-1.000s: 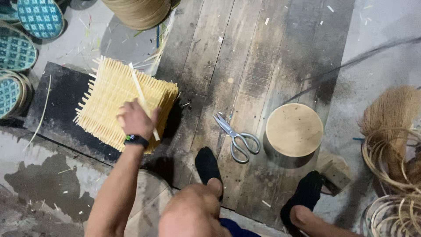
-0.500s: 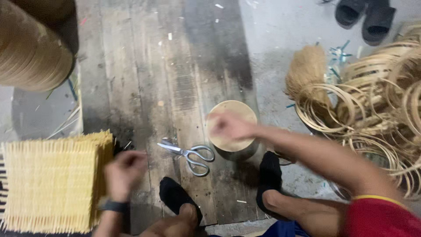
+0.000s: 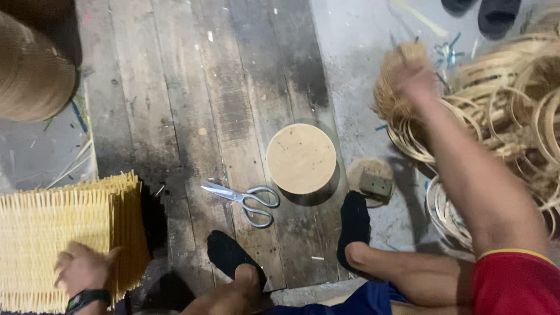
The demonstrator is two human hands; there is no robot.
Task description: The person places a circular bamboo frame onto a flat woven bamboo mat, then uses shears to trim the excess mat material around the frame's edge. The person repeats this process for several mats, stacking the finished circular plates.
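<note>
My left hand (image 3: 83,269) rests with curled fingers on a square woven mat of pale yellow strips (image 3: 55,230) at the lower left. My right hand (image 3: 415,76) reaches far to the upper right and is blurred; it lies on a bunch of tan fibres (image 3: 392,96) beside coiled rattan hoops (image 3: 513,87). Whether it grips the fibres cannot be told. Silver scissors (image 3: 245,198) lie on the dark wooden boards between my hands. A round wooden block (image 3: 301,157) stands just right of the scissors.
My feet in black socks (image 3: 353,224) rest on the boards below the block. A small wooden disc with a grey block (image 3: 373,182) sits by my right foot. A large woven basket (image 3: 32,70) is at the upper left. Black sandals (image 3: 496,14) lie at the top right.
The view has swung right. My right hand has moved from over the round block out to the fibre bunch at the upper right. My left hand stays on the woven mat.
</note>
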